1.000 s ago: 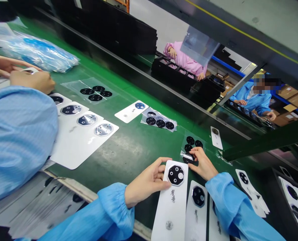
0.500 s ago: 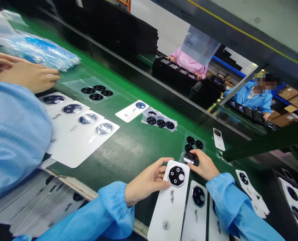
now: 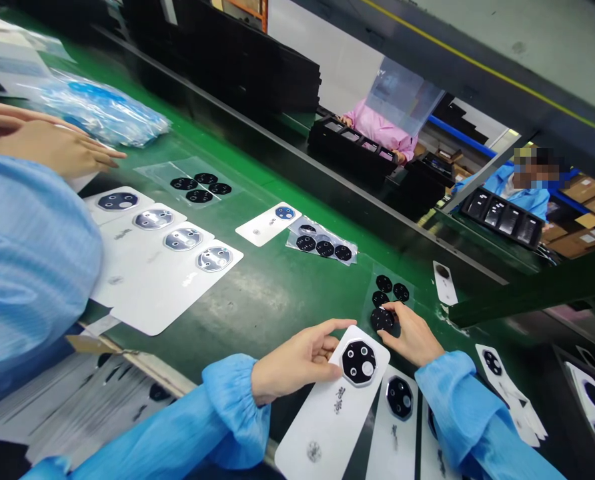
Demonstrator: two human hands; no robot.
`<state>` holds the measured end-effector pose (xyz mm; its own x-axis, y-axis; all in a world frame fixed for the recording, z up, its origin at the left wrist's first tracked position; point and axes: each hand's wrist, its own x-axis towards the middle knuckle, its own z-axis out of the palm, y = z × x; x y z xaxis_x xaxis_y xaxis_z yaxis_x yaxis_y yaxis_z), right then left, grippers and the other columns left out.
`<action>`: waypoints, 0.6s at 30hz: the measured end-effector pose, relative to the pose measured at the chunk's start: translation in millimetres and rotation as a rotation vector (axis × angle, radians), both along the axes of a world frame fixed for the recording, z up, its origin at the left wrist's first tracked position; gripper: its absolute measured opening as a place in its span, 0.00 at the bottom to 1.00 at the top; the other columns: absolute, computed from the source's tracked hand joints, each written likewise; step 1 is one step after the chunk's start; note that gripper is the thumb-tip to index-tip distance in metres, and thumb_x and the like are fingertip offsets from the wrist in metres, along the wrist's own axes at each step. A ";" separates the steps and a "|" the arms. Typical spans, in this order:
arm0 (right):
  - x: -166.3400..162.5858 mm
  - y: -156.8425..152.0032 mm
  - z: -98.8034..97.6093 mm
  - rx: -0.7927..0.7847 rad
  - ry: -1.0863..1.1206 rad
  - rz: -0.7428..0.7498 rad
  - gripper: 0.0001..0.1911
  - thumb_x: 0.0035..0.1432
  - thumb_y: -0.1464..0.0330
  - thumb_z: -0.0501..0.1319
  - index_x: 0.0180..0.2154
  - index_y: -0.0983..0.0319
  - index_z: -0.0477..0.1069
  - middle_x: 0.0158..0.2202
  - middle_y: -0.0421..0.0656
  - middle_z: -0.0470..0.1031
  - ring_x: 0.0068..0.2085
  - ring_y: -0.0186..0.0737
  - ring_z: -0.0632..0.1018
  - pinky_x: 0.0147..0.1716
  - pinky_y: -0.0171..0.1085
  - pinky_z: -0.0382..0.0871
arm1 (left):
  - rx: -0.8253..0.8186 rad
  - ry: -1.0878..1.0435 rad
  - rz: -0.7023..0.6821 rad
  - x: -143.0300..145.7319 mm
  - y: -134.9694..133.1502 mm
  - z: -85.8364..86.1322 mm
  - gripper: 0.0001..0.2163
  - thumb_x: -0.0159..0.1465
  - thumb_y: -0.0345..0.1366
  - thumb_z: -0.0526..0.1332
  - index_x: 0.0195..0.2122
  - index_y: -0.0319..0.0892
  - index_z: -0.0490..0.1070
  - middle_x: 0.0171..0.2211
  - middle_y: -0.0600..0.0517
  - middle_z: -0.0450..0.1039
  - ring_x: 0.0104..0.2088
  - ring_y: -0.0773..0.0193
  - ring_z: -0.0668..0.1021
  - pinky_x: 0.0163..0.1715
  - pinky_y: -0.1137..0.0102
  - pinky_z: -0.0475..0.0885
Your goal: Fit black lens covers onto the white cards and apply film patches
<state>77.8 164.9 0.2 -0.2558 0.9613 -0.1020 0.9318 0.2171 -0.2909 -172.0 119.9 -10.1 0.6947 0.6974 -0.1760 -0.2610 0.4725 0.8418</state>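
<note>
White panel (image 3: 327,417) — left edge gripped by left hand (image 3: 297,360) | right hand (image 3: 411,337) pinching black disc (image 3: 381,320) by its rim, apparently at clear sheet (image 3: 368,303) — touch edges only, lift evenly | panel at green bench's (image 3: 257,293) near side

A factory assembly workshop: along a green surface (image 3: 262,307) lie many matching white phone-back panels (image 3: 162,293) and black octagonal camera films (image 3: 382,320); across from it, a worker in a pink smock (image 3: 380,130) and another in blue (image 3: 538,199) are at black compartment trays (image 3: 502,219), cardboard boxes (image 3: 575,238) behind.
</note>
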 end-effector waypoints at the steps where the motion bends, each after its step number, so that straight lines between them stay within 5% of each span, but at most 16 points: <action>1: -0.4 0.0 0.4 -0.001 -0.003 -0.001 0.18 0.48 0.68 0.59 0.43 0.60 0.62 0.44 0.46 0.72 0.46 0.46 0.74 0.45 0.44 0.68 | -0.006 -0.003 -0.002 0.1 0.1 0.0 0.32 0.54 0.33 0.66 0.58 0.43 0.54 0.43 0.45 0.73 0.39 0.55 0.78 0.39 0.62 0.71; 18: -1.7 -0.3 3.8 -0.002 -0.013 0.009 0.17 0.50 0.67 0.58 0.44 0.62 0.64 0.43 0.47 0.72 0.45 0.45 0.74 0.44 0.43 0.68 | 0.004 0.003 0.021 -0.3 0.2 1.9 0.31 0.53 0.34 0.66 0.57 0.41 0.55 0.43 0.45 0.73 0.39 0.57 0.77 0.38 0.63 0.70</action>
